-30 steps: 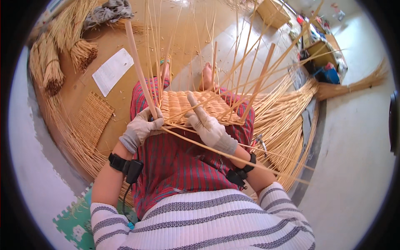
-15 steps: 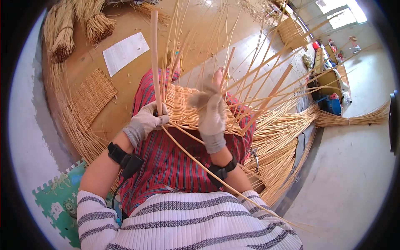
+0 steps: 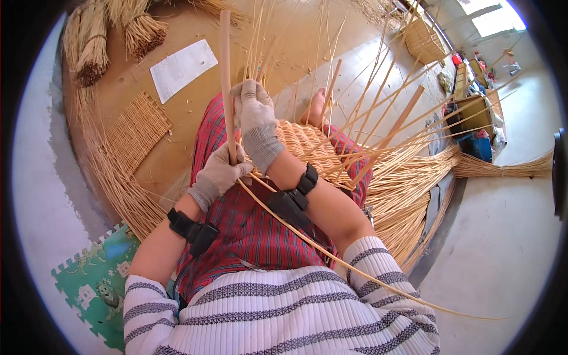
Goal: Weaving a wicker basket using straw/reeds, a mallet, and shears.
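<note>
A partly woven wicker basket [image 3: 305, 142] lies across my lap, with thin rods fanning up and outward from it. At its near left corner stands a thick wooden stake [image 3: 226, 71]. My gloved left hand [image 3: 219, 174] is closed round the foot of that stake, thumb against the weave. My gloved right hand [image 3: 255, 115] has crossed to the far side of the stake, fingers curled; what they grip is hidden. One long willow strand [image 3: 307, 239] runs from beside my left hand, under my right forearm, to the lower right.
A heap of loose willow rods [image 3: 402, 201] lies at my right. Rod bundles [image 3: 145, 35], a white sheet [image 3: 183, 70] and a flat woven panel [image 3: 139, 127] are on the floor at the left. A green foam mat [image 3: 97, 290] lies near left. Another woven basket [image 3: 425, 40] stands far right.
My right hand has swung left from the middle of the basket to the thick stake, its fingers now curled. The left hand keeps its place at the stake's foot.
</note>
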### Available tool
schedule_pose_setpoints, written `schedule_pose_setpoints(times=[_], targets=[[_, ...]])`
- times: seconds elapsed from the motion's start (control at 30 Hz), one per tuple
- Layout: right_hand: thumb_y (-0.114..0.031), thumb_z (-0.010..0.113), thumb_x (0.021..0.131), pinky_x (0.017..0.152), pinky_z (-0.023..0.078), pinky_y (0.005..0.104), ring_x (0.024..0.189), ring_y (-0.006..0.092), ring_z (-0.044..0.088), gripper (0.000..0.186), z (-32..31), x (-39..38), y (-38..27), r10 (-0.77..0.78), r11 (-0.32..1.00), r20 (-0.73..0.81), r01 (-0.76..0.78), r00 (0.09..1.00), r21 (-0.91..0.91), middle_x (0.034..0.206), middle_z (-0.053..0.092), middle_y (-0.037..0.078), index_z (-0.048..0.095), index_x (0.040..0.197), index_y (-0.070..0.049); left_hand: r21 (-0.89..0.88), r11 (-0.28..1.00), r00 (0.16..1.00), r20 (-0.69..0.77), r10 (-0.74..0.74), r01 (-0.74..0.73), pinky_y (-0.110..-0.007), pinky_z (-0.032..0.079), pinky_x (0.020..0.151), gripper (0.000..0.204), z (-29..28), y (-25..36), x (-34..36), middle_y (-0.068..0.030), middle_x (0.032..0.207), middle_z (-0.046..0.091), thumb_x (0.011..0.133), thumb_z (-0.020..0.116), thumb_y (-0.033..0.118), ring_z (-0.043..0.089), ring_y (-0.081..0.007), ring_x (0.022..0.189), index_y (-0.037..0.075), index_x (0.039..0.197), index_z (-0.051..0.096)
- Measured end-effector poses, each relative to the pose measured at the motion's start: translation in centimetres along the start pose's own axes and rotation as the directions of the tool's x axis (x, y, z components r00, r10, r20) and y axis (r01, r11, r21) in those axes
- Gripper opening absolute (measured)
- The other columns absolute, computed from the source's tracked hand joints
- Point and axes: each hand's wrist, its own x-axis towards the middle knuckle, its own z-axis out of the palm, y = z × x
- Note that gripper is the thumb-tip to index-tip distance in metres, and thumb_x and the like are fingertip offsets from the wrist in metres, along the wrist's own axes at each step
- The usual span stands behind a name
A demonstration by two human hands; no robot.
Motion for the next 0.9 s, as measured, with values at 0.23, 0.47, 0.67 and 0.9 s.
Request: schedule_pose_setpoints(times=[0.23,0.47,0.67,0.9], targets=[[-0.024,0.060,0.102,0.070,0.051,0.0324,0.078,0.0151,0.062,0.018,-1.3,-0.5,-0.2,-0.220,0.946,0.139,0.246,0.966,-0.210,0.088,0.064,0.004,0.062,0.105,-0.006,0.020,0.994,0.994,0.011,0.111,-0.111,-0.027,0.059,0.055,0.033,-0.5,-2.3,1.2,0.0025,0.075,0.053,0.088,0.079,0.002,0.060,-0.0098,0.060,0.011,0.089,0.047],[-0.014,0.070,0.088,0.082,0.053,0.0449,0.096,0.0338,0.066,0.027,-13.4,-10.1,-9.0,-0.146,-0.261,0.385,0.340,0.911,-0.903,0.102,0.067,0.013,0.062,0.113,-0.009,0.122,0.983,0.975,-0.158,0.158,-0.139,-0.023,0.050,0.048,0.041,0.3,-1.8,0.6,0.0063,0.069,0.047,0.083,0.087,0.018,0.051,-0.0058,0.057,0.012,0.085,0.047],[-0.012,0.067,0.088,0.079,0.054,0.0451,0.094,0.0320,0.068,0.022,-11.6,-10.4,-10.2,0.080,-0.422,0.533,0.513,0.842,-0.747,0.090,0.062,0.012,0.062,0.108,-0.010,0.156,0.968,0.967,-0.134,0.216,-0.195,-0.024,0.051,0.053,0.038,-0.4,-3.0,1.4,0.0058,0.075,0.051,0.085,0.086,0.020,0.052,-0.0053,0.061,0.011,0.088,0.049],[-0.014,0.072,0.086,0.081,0.054,0.0424,0.097,0.0328,0.067,0.030,-17.8,-17.4,-2.2,0.034,-0.019,0.163,0.164,0.986,-0.986,0.102,0.064,0.011,0.072,0.116,-0.019,0.264,0.942,0.959,-0.134,0.250,-0.209,-0.024,0.053,0.056,0.033,-0.2,-2.9,1.5,0.0057,0.071,0.051,0.088,0.083,0.019,0.059,-0.0073,0.063,0.010,0.093,0.052]])
